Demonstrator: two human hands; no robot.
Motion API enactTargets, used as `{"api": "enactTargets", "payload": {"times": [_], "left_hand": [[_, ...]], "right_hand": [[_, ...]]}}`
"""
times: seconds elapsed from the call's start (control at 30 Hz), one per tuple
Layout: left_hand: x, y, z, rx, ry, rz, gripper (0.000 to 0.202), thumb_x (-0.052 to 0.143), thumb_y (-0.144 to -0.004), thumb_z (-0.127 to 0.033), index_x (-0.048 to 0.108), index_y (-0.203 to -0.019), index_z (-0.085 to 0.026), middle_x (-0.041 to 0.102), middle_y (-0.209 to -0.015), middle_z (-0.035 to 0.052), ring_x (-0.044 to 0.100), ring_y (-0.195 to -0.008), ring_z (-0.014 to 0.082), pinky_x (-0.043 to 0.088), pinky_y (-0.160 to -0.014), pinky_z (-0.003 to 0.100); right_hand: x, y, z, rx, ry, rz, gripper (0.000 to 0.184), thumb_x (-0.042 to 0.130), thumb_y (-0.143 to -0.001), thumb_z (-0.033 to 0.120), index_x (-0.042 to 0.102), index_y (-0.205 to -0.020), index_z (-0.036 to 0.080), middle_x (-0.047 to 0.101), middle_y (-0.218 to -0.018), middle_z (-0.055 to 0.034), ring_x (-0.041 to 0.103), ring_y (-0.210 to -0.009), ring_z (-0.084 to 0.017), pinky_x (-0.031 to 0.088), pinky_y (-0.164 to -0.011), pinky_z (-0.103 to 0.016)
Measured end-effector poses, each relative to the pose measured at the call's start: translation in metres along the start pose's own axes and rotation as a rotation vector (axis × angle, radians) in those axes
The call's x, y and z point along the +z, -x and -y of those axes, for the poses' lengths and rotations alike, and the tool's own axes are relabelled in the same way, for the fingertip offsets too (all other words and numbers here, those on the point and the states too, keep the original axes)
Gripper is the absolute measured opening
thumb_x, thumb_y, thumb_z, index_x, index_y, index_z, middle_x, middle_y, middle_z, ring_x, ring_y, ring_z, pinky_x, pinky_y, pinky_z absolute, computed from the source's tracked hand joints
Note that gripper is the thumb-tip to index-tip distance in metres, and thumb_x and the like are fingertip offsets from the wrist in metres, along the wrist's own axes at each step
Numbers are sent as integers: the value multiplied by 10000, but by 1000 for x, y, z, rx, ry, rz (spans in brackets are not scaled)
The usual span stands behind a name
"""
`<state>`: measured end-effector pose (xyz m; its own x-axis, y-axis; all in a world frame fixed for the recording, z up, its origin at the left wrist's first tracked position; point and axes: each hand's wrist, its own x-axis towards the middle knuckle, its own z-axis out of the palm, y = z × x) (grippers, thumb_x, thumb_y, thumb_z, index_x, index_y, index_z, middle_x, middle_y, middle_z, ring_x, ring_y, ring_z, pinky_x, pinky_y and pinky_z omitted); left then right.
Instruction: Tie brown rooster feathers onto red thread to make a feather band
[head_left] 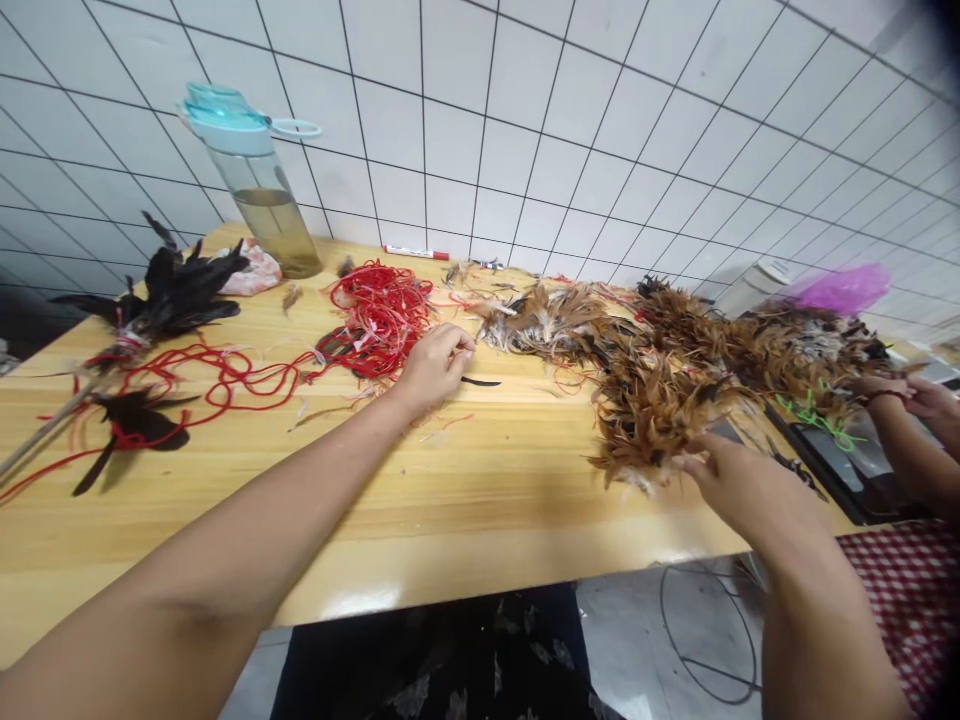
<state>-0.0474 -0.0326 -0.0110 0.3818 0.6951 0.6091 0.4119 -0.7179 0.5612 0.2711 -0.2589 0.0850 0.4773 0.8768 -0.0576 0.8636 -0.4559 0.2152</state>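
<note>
My left hand (437,362) rests on the wooden table (465,500), fingers curled in a pinch beside a tangle of red string (379,315); a thin dark feather (480,381) lies at its fingertips. What it pinches is too small to name. My right hand (731,478) is at the near edge of a big pile of brown feathers (660,390), fingers pressed into the feathers and gripping a clump.
A bundle of black feathers (169,290) tied with red cord lies at the left, with a stick. A water bottle (259,190) stands at the back by the tiled wall. Another person's hands (911,400) work at the right by a dark tray (840,460).
</note>
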Motion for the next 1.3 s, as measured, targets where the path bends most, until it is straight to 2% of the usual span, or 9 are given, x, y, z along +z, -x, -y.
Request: {"api": "enactTargets", "payload": {"times": [0.13, 0.2, 0.27, 0.37, 0.47, 0.53, 0.6, 1.1, 1.3], "left_hand": [[0, -2, -1, -28, 25, -47, 45, 507, -820, -168, 547, -824, -189, 605, -852, 42, 546, -821, 170, 450, -767, 315], [-2, -3, -1, -59, 48, -86, 27, 521, -821, -180, 546, -825, -189, 600, -850, 34, 544, -808, 160, 450, -745, 299], [-3, -4, -2, -93, 65, -123, 14, 531, -823, -189, 542, -814, -188, 594, -836, 24, 538, -786, 148, 446, -725, 283], [-4, -3, -2, -134, 72, -145, 28, 537, -826, -196, 539, -801, -185, 589, -817, 16, 530, -764, 139, 437, -706, 272], [-4, -2, -1, -135, 69, -128, 18, 534, -827, -186, 542, -811, -184, 589, -820, 15, 534, -778, 141, 433, -716, 274], [-3, -3, 0, -117, 64, -103, 18, 529, -835, -185, 544, -824, -185, 592, -828, 19, 539, -797, 146, 436, -736, 281], [-1, -3, 0, -101, 61, -84, 27, 522, -846, -190, 543, -829, -185, 591, -834, 23, 541, -815, 150, 439, -753, 287], [1, -8, 6, -123, 101, -76, 43, 521, -864, -208, 535, -829, -187, 581, -845, 24, 535, -832, 152, 436, -769, 292], [-2, -9, 8, -140, 71, -103, 34, 515, -861, -182, 533, -832, -184, 582, -853, 26, 533, -843, 152, 434, -772, 288]], "right_hand": [[-22, 2, 19, -62, -145, -163, 312, 464, -867, 467, 690, -920, 259, 713, -872, -114, 644, -759, -291, 409, -638, -369], [-30, -2, 43, -100, -281, -259, 293, 457, -866, 424, 689, -917, 252, 700, -877, -104, 624, -754, -261, 394, -636, -350], [-33, -7, 73, -188, -515, -257, 253, 467, -852, 394, 663, -827, 235, 667, -789, -76, 588, -714, -219, 386, -639, -326], [-27, -18, 121, -405, -1095, -8, 293, 512, -833, 459, 559, -682, 212, 559, -658, -23, 481, -601, -143, 346, -570, -274], [-15, -27, 159, -459, -1656, 425, 350, 646, -745, 519, 516, -684, 200, 436, -577, 38, 318, -501, -81, 242, -496, -237], [-8, -30, 176, -475, -1874, 673, 362, 731, -691, 477, 506, -701, 193, 395, -558, 62, 239, -488, -62, 182, -481, -223], [-4, -31, 186, -472, -2001, 806, 340, 764, -690, 395, 493, -715, 191, 389, -563, 67, 217, -496, -59, 164, -476, -214], [-3, -43, 220, -387, -2159, 1118, 332, 690, -785, 275, 403, -647, 182, 277, -582, 67, 176, -500, -66, 190, -444, -172], [14, -59, 227, -294, -2155, 1179, 300, 633, -786, 237, 393, -615, 181, 242, -553, 67, 157, -475, -67, 157, -420, -164]]}}
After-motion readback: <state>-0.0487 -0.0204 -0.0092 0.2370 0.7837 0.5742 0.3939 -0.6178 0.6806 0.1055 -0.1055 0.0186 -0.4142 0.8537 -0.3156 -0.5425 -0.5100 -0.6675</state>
